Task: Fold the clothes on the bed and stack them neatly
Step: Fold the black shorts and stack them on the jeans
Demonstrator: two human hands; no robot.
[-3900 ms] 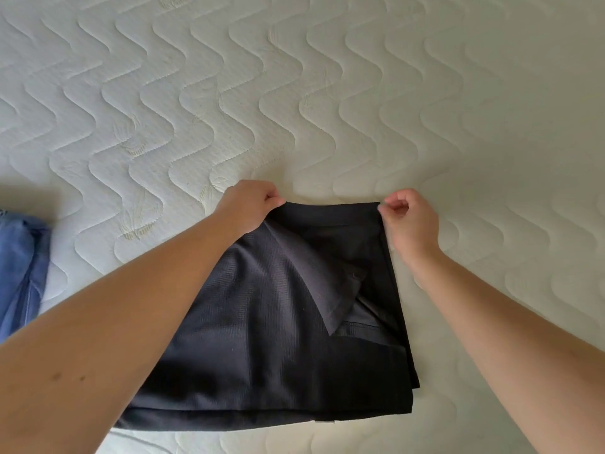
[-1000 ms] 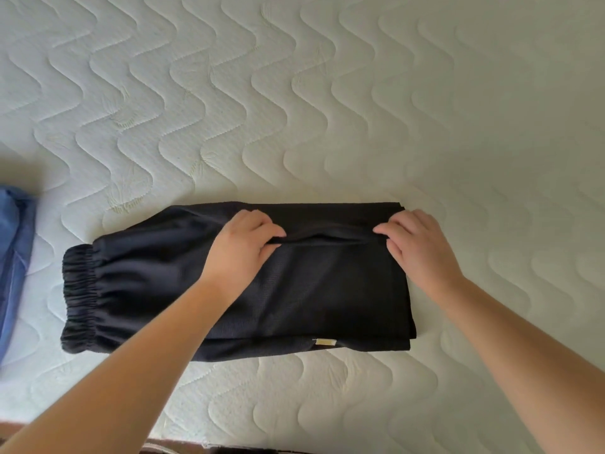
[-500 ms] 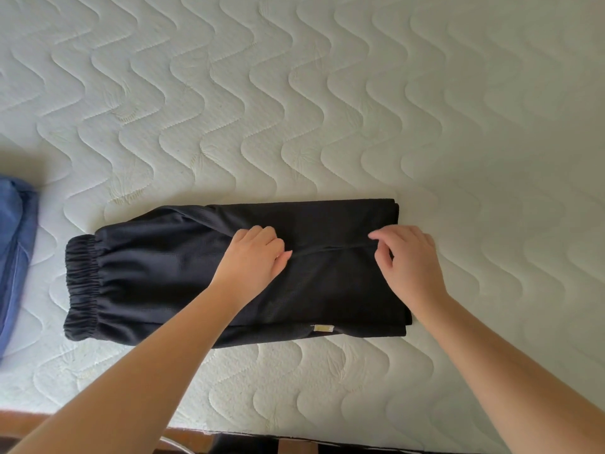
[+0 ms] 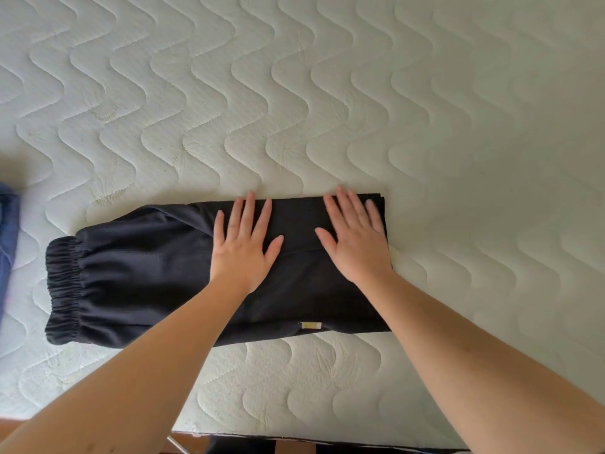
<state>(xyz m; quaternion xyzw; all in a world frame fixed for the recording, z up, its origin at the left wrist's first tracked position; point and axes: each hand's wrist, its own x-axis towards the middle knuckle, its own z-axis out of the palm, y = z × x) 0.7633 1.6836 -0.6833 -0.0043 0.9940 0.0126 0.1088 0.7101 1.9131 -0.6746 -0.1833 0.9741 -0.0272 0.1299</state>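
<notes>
a blue garment (image 4: pixel 7 244) lies well to the left of the black trousers (image 4: pixel 147 276), only its edge showing at the side of the view, apart from them. below the trousers the near edge of the bed (image 4: pixel 327 93) shows, with a strip of wooden floor (image 4: pixel 183 444) beyond it. nothing lies on the trousers except my own hands and forearms, which hide part of their middle and right.

the black trousers lie flat on the bed's white quilted cover, close to its near edge, folded into a long band. the gathered elastic waistband (image 4: pixel 62 290) is at their left end; the right end is a straight, layered folded edge. a small pale label (image 4: pixel 311 325) shows on their near edge, right of the middle.

my left hand (image 4: pixel 244 247) lies flat on the trousers' middle, fingers straight and spread, holding nothing. my right hand (image 4: pixel 355 240) presses flat on the right end, fingers straight, reaching the far edge.
</notes>
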